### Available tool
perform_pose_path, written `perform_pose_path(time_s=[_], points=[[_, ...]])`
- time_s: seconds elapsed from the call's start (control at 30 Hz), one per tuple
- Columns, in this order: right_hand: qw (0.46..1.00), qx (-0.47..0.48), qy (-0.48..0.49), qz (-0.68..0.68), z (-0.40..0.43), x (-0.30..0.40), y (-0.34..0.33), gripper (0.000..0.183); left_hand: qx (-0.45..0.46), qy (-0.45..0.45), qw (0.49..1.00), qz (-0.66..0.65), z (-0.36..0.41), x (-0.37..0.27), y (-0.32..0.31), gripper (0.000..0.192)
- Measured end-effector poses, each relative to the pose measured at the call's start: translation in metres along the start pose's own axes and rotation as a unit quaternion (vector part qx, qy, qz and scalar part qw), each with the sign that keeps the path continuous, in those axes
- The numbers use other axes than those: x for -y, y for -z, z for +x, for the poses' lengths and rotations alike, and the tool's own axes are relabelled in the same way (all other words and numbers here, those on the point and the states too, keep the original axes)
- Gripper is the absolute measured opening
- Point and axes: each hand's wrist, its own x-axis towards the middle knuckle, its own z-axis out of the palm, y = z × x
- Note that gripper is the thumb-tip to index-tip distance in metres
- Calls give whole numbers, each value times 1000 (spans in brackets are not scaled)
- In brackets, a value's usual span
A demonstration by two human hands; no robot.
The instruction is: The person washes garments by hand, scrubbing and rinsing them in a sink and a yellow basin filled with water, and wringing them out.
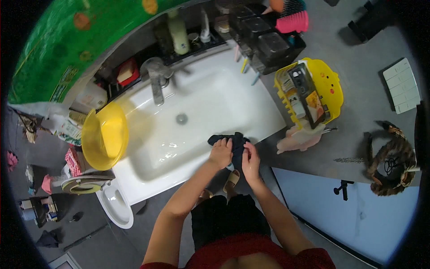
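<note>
A dark, crumpled cloth [238,143] is draped over the front rim of the white washbasin [151,188], with part of it hanging down between my hands. My left hand [221,154] lies on the cloth, its fingers bent over the fabric and the thumb side partly hidden. Close against the cloth's right edge is my right hand [251,159], fingers curved and fingertips at the fabric. Whether the right fingers pinch it cannot be made out. The basin has a metal faucet [157,85] at the back and a drain [181,118], with a little water glinting on the bottom.
A yellow plastic basin [88,141] leans at the washbasin's left end. Right of the sink, a yellow basket [331,90] holds boxes and bottles beside a pink cloth [292,141]. Bottles [179,37] and a red soap dish [132,80] line the back ledge.
</note>
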Motion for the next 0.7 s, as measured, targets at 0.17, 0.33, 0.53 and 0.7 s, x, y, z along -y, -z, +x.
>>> perform_pose_path(time_s=[0.17, 0.33, 0.53, 0.7], points=[[996, 18, 51, -68, 13, 0, 21, 28, 12, -5, 999, -43, 98, -39, -21, 61], [954, 62, 120, -267, 63, -46, 29, 33, 25, -140, 990, -1, 117, -41, -32, 58], [905, 198, -79, -368, 113, -36, -16, 65, 25, 93, 864, -494, 87, 12, -16, 42], [842, 204, -11, -499, 157, -59, -46, 52, -17, 90, 854, -512, 70, 17, 4, 46]])
